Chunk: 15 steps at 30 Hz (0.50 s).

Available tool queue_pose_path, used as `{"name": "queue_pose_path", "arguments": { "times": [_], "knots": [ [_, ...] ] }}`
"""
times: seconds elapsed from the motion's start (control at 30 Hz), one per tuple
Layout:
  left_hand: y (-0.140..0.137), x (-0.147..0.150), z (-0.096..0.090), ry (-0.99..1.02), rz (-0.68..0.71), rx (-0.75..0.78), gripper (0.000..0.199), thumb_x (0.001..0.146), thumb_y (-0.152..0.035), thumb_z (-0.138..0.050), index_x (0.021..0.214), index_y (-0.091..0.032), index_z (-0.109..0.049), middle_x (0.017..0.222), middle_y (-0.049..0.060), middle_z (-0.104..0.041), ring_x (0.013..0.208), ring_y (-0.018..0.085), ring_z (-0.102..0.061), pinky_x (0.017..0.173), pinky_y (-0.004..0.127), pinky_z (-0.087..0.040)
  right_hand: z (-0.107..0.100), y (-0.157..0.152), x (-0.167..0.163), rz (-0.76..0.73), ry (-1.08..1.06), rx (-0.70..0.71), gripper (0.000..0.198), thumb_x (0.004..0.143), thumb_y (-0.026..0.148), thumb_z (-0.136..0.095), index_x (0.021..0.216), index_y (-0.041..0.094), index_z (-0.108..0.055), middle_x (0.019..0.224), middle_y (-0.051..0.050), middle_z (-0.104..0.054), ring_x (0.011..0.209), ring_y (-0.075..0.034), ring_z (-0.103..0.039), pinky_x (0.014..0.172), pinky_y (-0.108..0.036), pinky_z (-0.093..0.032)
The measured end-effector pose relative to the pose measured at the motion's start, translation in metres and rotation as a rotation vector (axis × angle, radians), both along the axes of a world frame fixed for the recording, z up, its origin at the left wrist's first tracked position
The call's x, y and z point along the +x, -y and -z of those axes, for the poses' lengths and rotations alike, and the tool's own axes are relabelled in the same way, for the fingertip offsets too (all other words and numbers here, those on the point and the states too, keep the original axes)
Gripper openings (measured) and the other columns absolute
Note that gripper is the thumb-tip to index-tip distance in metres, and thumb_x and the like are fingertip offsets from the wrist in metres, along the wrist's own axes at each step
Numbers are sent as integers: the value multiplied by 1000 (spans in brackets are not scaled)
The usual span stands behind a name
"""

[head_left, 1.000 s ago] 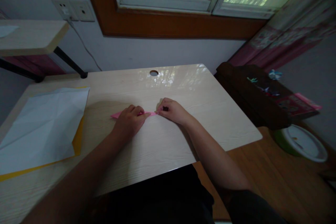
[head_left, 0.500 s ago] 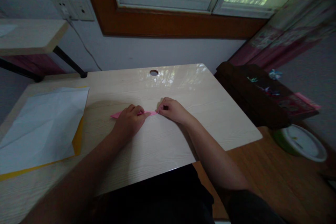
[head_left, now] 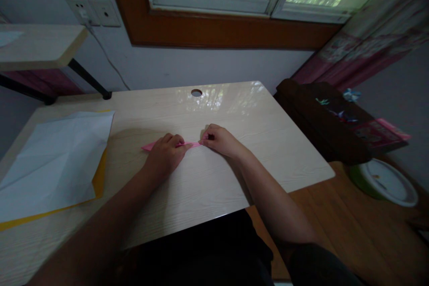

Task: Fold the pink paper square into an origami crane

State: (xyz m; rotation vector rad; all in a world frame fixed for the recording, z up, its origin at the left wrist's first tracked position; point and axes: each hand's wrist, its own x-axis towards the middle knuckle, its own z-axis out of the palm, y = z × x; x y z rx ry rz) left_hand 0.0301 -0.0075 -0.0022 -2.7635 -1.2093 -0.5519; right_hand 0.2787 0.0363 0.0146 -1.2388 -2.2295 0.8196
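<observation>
A narrow strip of folded pink paper [head_left: 193,145] lies on the pale wood-grain desk [head_left: 208,187], with its pointed end sticking out on the left. My left hand [head_left: 165,153] is closed over its middle, thumb and fingers pressing the paper against the desktop. At the paper's right end, my right hand [head_left: 219,140] pinches it between thumb and fingertips. Both hands cover parts of the paper, so its full shape is hidden.
White sheets [head_left: 60,156] over yellow paper [head_left: 99,176] lie on the desk's left side. A raised shelf [head_left: 40,49] stands at the back left. Dark brown furniture [head_left: 311,120] and a round green-and-white container [head_left: 385,183] are beyond the desk's right edge.
</observation>
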Motion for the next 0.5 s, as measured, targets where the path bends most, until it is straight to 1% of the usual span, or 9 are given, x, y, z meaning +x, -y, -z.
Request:
{"name": "queue_pose_path", "arguments": {
  "times": [0.13,0.33,0.5],
  "knots": [
    [-1,0,1,19,3,17,25,97,-19,-59,116,-25,-74,98,8,-65,92,23,-53,79,36,-50,1,-1,4,-15,-36,-14,8,86,12,-67,82,18,-72,85,-3,-61,79,-15,-57,74,-28,-44],
    [-1,0,0,9,2,7,22,97,-20,-59,113,-24,-75,98,8,-66,91,23,-52,79,37,-50,1,-1,6,-31,-74,-19,9,90,18,-66,82,18,-70,84,-3,-62,81,-15,-58,76,-28,-45],
    [-1,0,1,-3,3,-3,27,96,-19,-61,119,-26,-74,100,9,-66,93,24,-52,79,38,-51,3,0,3,-51,-58,3,7,89,18,-69,82,18,-71,83,-2,-62,83,-16,-59,77,-28,-45]
  ]
}}
